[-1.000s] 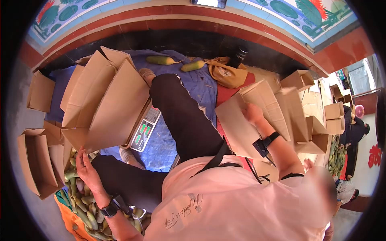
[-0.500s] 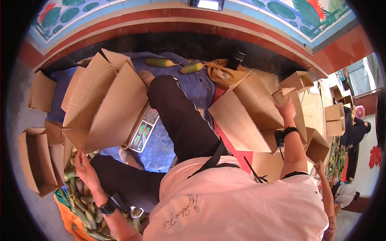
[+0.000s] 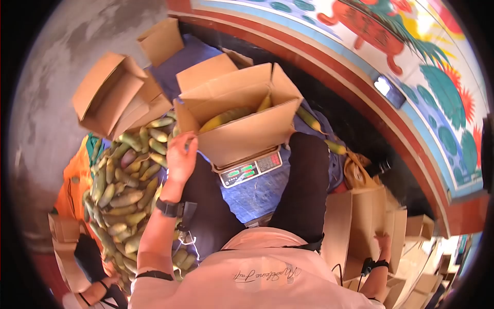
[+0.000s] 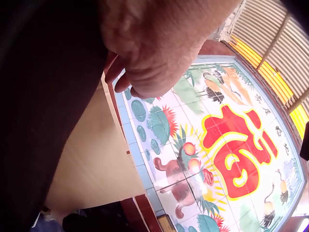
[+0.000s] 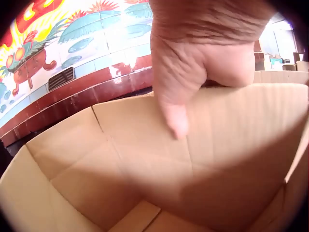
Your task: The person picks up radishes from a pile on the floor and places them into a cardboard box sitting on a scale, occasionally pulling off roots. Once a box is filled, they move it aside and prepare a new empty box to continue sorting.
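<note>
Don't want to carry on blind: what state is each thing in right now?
Scale: display lit.
Box on scale: open, vegetables inside.
Right-hand box: open.
Upper-left box: open.
Vegetable pile: loose, heaped.
Left hand: fingers loosely curled at scale box's corner.
Right hand: gripping right-hand box's wall, thumb inside.

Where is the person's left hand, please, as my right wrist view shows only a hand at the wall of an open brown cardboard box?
Observer: The head view shows the left hand at the left front corner of a second open brown cardboard box; I cannot tell whether it touches the cardboard.
Operator: Thank you. Could you tell me what that second box has in it?
Observer: Long green and yellow vegetables show inside it, though the front wall hides the bottom, so I cannot give a full count.
</note>
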Demonstrator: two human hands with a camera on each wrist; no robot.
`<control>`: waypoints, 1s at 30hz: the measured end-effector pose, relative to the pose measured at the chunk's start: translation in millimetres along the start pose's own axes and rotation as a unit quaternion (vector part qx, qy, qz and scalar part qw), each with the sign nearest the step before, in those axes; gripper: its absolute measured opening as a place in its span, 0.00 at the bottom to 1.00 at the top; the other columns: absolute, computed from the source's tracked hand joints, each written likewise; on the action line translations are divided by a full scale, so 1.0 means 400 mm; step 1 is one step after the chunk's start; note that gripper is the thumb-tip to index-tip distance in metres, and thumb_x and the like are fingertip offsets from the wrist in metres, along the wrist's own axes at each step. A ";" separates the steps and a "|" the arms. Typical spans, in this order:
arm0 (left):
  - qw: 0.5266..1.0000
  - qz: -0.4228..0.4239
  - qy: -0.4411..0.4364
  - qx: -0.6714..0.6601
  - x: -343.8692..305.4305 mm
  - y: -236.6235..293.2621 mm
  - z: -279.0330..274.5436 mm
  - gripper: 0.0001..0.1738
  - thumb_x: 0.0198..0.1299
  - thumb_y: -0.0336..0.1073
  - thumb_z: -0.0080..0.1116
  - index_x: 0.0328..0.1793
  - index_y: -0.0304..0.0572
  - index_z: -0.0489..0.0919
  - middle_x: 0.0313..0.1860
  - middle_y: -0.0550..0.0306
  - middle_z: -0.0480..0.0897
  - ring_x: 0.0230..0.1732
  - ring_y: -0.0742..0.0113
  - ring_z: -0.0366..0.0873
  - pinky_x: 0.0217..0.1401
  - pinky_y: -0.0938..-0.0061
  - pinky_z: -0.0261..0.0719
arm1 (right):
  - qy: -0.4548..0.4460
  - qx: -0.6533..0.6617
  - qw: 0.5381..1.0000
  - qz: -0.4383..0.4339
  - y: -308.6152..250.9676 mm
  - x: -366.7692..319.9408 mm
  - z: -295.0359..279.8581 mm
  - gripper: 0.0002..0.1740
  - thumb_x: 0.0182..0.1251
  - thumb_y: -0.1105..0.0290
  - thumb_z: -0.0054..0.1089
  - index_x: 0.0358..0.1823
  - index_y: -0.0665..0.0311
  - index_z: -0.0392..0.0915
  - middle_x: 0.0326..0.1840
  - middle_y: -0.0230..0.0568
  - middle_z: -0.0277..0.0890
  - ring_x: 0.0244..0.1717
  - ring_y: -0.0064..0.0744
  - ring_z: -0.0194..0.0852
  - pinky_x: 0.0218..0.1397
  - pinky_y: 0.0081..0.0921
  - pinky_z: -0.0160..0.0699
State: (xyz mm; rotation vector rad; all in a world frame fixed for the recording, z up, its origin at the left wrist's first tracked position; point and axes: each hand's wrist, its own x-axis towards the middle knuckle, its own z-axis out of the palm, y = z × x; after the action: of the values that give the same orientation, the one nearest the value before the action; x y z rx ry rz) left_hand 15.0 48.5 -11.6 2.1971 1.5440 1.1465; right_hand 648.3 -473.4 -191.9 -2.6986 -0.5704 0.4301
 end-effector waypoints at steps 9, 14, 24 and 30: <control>0.985 -0.121 0.028 -0.119 0.047 -0.008 -0.024 0.15 0.57 0.39 0.57 0.47 0.38 0.77 0.47 0.44 0.79 0.54 0.46 0.74 0.58 0.62 0.69 | 0.093 -0.115 0.987 -0.067 -0.158 -0.009 -0.066 0.20 0.46 0.66 0.69 0.38 0.73 0.80 0.33 0.57 0.81 0.38 0.50 0.82 0.42 0.39 0.78; 0.963 -0.130 0.117 -0.206 0.161 0.009 -0.029 0.20 0.58 0.38 0.55 0.54 0.35 0.73 0.53 0.41 0.76 0.59 0.48 0.70 0.63 0.64 0.65 | 0.157 -0.095 0.974 -0.129 -0.301 -0.081 -0.272 0.22 0.50 0.66 0.65 0.44 0.75 0.78 0.38 0.58 0.80 0.43 0.52 0.80 0.46 0.39 0.77; 0.714 -0.281 0.295 -0.569 0.303 -0.039 -0.118 0.20 0.60 0.35 0.53 0.56 0.33 0.70 0.51 0.52 0.74 0.54 0.65 0.69 0.59 0.71 0.65 | 0.274 0.023 0.856 -0.437 -1.041 -0.569 -0.436 0.19 0.64 0.65 0.55 0.48 0.74 0.77 0.45 0.53 0.79 0.43 0.43 0.78 0.48 0.34 0.76; 0.685 -0.361 0.257 -0.578 0.263 -0.073 -0.017 0.23 0.59 0.36 0.52 0.60 0.33 0.67 0.57 0.45 0.72 0.61 0.57 0.66 0.65 0.66 0.61 | 0.421 -0.036 0.732 -0.535 -1.492 -0.097 -0.829 0.20 0.67 0.63 0.52 0.50 0.74 0.75 0.49 0.52 0.78 0.45 0.41 0.77 0.50 0.33 0.75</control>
State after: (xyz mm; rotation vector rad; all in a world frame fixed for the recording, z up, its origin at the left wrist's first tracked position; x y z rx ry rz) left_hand 4.8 150.8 25.2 0.3816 1.0399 1.7399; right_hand 536.3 -67.7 347.1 -1.7850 -1.5958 -1.0561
